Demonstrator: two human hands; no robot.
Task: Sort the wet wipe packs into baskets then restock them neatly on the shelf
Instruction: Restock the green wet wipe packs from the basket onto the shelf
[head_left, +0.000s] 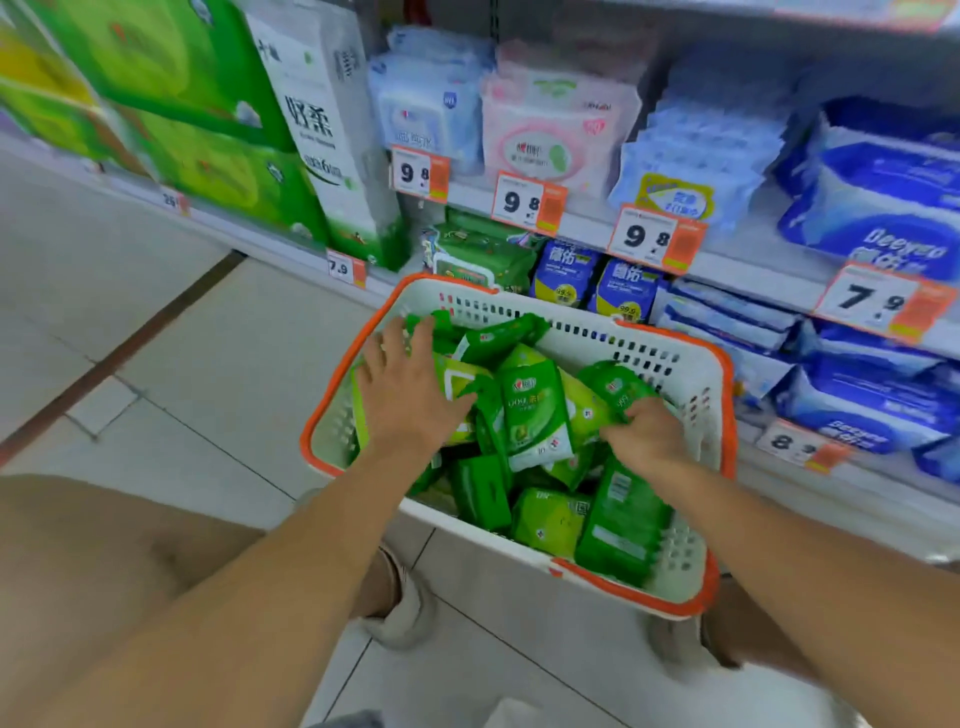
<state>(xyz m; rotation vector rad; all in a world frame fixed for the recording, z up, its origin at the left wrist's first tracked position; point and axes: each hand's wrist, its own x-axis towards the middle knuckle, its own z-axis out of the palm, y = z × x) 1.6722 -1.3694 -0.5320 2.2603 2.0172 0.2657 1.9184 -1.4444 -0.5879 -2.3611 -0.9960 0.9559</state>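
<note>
A white basket with an orange rim (691, 358) stands on the floor before the shelf, filled with several green wet wipe packs (535, 410). My left hand (410, 384) lies spread on the packs at the basket's left side, fingers straight. My right hand (649, 431) is curled round a green pack (615, 387) at the basket's right side. More green packs (478, 254) lie on the low shelf just behind the basket.
Blue wipe packs (878, 395) fill the shelf to the right, pink and pale blue packs (550, 135) the level above. Green tissue bundles (208, 156) stand on the left. Price tags (524, 200) line the shelf edges. My knees and shoes flank the basket on tiled floor (197, 364).
</note>
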